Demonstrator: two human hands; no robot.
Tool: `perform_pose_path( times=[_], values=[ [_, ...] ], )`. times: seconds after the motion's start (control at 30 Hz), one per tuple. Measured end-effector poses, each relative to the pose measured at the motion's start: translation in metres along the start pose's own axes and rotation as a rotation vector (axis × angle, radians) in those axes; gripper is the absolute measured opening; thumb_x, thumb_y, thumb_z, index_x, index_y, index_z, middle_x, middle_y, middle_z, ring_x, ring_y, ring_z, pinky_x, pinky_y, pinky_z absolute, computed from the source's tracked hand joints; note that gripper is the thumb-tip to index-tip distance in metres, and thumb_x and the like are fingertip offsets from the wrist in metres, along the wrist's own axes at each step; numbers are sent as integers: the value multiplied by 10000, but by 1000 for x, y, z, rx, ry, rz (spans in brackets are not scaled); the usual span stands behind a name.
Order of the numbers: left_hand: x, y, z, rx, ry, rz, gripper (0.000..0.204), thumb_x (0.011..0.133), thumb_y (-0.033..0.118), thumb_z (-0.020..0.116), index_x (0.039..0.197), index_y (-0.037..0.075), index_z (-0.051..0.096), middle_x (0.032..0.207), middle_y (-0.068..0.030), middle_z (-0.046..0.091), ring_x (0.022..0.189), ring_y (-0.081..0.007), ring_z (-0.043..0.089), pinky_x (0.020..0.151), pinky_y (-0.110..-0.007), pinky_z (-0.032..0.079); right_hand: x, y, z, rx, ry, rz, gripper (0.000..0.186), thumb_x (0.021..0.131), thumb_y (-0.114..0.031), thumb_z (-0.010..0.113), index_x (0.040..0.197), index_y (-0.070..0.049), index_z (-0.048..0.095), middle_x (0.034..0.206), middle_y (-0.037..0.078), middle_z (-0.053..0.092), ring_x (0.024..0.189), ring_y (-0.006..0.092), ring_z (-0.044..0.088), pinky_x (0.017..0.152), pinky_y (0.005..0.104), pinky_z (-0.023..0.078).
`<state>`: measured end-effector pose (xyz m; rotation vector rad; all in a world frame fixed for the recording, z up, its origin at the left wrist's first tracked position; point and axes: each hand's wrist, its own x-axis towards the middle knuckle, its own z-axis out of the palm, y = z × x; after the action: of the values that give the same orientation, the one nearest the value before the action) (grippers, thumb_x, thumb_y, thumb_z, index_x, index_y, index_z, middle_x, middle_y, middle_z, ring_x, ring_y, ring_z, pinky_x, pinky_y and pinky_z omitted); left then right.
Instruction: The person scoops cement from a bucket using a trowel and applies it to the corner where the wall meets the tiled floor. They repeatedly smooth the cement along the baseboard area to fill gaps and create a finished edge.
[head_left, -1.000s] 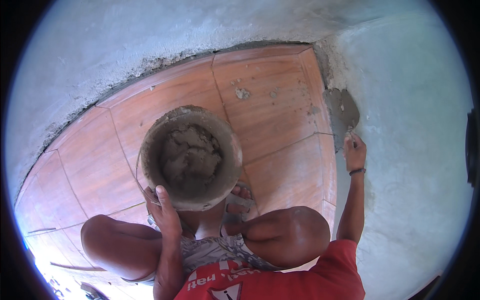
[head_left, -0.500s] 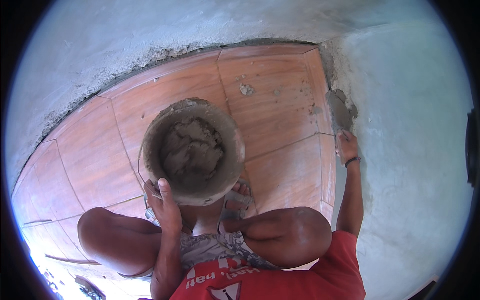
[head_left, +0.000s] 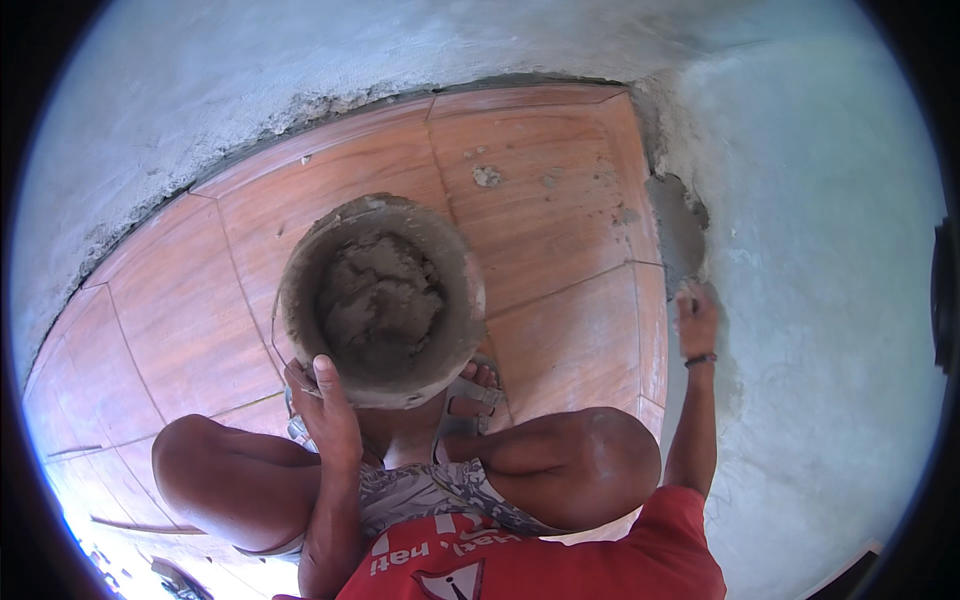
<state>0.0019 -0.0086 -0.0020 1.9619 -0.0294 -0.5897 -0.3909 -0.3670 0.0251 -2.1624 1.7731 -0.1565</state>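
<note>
bucket (head_left: 380, 300) is caked in rough, matt grey mortar; around it, glossy wood-look tiles (head_left: 560, 230); right of the bucket, rough plastered wall (head_left: 830, 300).

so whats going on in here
A person squats on a brown tiled floor in a corner. Their left hand grips the near rim of a round bucket of wet grey mortar set between their feet. The right hand is stretched out to the base of the grey plastered wall, at a strip of fresh mortar packed along the edge of the tiles. Any tool in that hand is too small to make out.
</note>
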Motion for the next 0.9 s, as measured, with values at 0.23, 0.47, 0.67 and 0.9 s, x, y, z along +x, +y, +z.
perform_pose_path(
  times=[0.23, 0.47, 0.67, 0.9],
  values=[
    [0, 2, 7, -31, -49, -28, 484, 1014, 451, 506, 1025, -33, 497, 846, -74, 494, 805, -173, 434, 767, -334, 394, 63, 42, 31, -201, 116, 0, 367, 926, -255, 655, 1214, -29, 645, 771, 114, 665, 524, 168, 589, 510, 322, 495],
    [0, 0, -1, -17, -2, -25, 449, 1021, 419, 507, 1023, -30, 500, 848, -75, 495, 813, -173, 438, 772, -329, 392, 34, -14, -15, 346, -28, 300, 409, 929, -261, 661, 1233, 9, 625, 696, 42, 590, 480, 128, 532, 405, 274, 424],
    [0, -2, 3, -4, 3, 9, 443, 1019, 406, 517, 1029, -37, 501, 861, -92, 516, 821, -187, 455, 783, -348, 402, 16, -32, -53, 339, -27, 321, 443, 922, -255, 665, 1249, 37, 604, 718, 31, 593, 500, 113, 526, 424, 269, 441],
    [-3, -4, -1, -55, -56, -36, 496, 1010, 432, 522, 1107, -55, 502, 910, -127, 550, 862, -217, 482, 821, -369, 417, -13, -34, -68, 228, 71, 285, 417, 935, -234, 648, 1261, 21, 601, 750, 12, 593, 576, 77, 529, 494, 244, 460]
  ],
)
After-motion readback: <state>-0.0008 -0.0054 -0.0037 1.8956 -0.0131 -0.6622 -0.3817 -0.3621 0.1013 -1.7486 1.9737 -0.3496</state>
